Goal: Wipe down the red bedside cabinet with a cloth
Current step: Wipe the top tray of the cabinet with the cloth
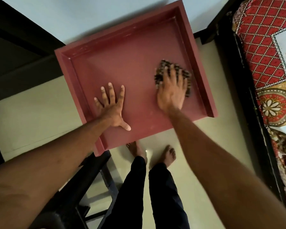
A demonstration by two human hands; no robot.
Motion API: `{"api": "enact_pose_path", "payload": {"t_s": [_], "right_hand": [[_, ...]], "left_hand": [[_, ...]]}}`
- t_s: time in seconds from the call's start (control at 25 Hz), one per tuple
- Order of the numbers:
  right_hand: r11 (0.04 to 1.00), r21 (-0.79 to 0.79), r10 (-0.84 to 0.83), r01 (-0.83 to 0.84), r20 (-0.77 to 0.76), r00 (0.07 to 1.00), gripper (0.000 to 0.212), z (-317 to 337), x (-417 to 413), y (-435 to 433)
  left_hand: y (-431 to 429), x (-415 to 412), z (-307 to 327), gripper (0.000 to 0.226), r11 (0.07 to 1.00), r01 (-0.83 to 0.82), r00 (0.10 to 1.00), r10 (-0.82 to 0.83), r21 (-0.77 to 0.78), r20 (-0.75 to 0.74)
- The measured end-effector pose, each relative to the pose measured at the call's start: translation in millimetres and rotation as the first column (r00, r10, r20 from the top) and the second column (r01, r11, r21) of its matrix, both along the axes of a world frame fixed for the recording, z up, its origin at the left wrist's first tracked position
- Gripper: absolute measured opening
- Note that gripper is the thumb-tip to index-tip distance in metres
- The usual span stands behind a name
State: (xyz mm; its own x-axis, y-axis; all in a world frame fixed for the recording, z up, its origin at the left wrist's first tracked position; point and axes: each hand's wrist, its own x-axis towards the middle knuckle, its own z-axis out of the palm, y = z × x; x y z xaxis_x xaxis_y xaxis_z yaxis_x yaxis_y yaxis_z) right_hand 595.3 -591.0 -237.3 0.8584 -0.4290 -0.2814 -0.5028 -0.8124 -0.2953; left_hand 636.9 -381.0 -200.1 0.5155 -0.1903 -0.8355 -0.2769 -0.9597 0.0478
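Observation:
The red bedside cabinet [129, 63] is seen from straight above, its flat top bordered by a raised rim on the left, far and right sides. A dark checked cloth [162, 68] lies on the right part of the top. My right hand [171, 91] presses flat on the cloth with fingers spread, and the cloth is blurred with motion. My left hand [111, 107] rests flat on the left part of the top, fingers straight and spread, holding nothing.
A bed with a red patterned cover [262, 47] and a black frame runs along the right. Dark furniture [20, 47] stands at the left, and a black frame [96, 171] sits near the cabinet's front left corner. My bare feet [168, 156] stand on the pale floor before the cabinet.

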Motion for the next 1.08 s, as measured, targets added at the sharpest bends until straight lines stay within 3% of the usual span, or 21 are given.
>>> {"api": "enact_pose_path", "payload": {"t_s": [0.08,0.12,0.2,0.28,0.36,0.44,0.52,0.6,0.64,0.72,0.8,0.92,1.0,1.08], "right_hand": [[0.956,0.068,0.287,-0.284,-0.040,0.957,0.058,2,-49,58],[0.882,0.106,0.465,-0.459,-0.037,0.884,0.058,6,-89,72],[0.800,0.131,0.590,-0.585,-0.002,0.807,0.059,6,-137,46],[0.899,0.096,0.434,-0.427,-0.059,0.899,0.058,-1,-134,-8],[0.991,0.011,0.136,-0.136,-0.046,0.990,0.056,-2,-113,-41],[0.997,0.004,-0.071,0.071,-0.033,0.997,0.058,0,-96,-18],[0.996,0.073,0.058,-0.054,-0.051,0.997,0.062,3,-104,46],[0.903,0.141,0.413,-0.406,-0.021,0.911,0.061,9,-139,90],[0.849,0.158,0.510,-0.504,0.002,0.860,0.060,7,-150,87],[0.862,0.170,0.476,-0.478,0.054,0.878,0.058,-4,-151,44],[0.973,0.072,0.218,-0.217,0.000,0.976,0.056,-9,-140,-9],[0.992,-0.055,-0.119,0.117,-0.036,0.992,0.061,-4,-117,-29],[1.000,-0.003,-0.003,0.003,-0.044,0.999,0.062,2,-112,19],[0.934,0.101,0.345,-0.342,-0.017,0.938,0.061,9,-131,69]], "left_hand": [[-2,0,0,0.174,1.000,-0.012,1.000,0.012,0.001,-0.008],[-3,0,1,0.174,1.000,-0.022,1.000,0.022,-0.001,-0.011],[-3,0,2,0.174,1.000,-0.029,0.999,0.029,0.004,-0.013],[-3,0,2,0.175,1.000,-0.028,1.000,0.028,0.006,-0.007],[-4,-1,1,0.176,1.000,-0.026,1.000,0.026,0.001,-0.006],[-1,-3,0,0.176,1.000,-0.025,1.000,0.025,-0.007,-0.009],[0,-4,2,0.175,1.000,-0.025,1.000,0.025,0.001,0.004],[-4,-4,3,0.172,0.999,-0.037,0.999,0.037,0.005,0.010],[-6,-6,5,0.171,0.999,-0.045,0.999,0.045,0.011,0.018],[-6,-8,7,0.172,0.997,-0.073,0.997,0.072,0.019,0.023],[-9,-8,6,0.173,0.997,-0.082,0.997,0.082,0.003,0.014],[-7,-8,5,0.172,0.997,-0.078,0.997,0.078,-0.002,-0.014],[-6,-7,4,0.172,0.996,-0.084,0.996,0.085,0.028,-0.021],[-10,-6,4,0.173,0.995,-0.090,0.996,0.091,0.040,-0.018]]}}
